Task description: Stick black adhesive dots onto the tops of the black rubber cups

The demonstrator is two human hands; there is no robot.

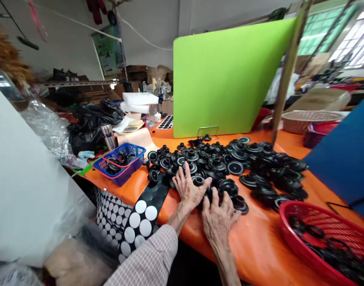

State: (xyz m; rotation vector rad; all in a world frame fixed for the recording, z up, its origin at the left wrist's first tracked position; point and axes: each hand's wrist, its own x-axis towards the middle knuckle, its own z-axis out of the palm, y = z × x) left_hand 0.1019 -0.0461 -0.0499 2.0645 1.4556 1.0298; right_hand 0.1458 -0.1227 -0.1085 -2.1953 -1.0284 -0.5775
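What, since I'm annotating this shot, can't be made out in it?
All in the head view:
Whether the left hand or right hand grips anything: their backs hide the palms.
How many black parts lie piled: they overlap.
Red basket: right end cut off by the picture's edge.
Wall poster: details too small.

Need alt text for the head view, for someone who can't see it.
A person's left hand and right hand spread over the near edge of a pile of round black parts on an orange table. Baskets holding black items flank the pile, a blue basket left and a red basket right; a green board stands behind.
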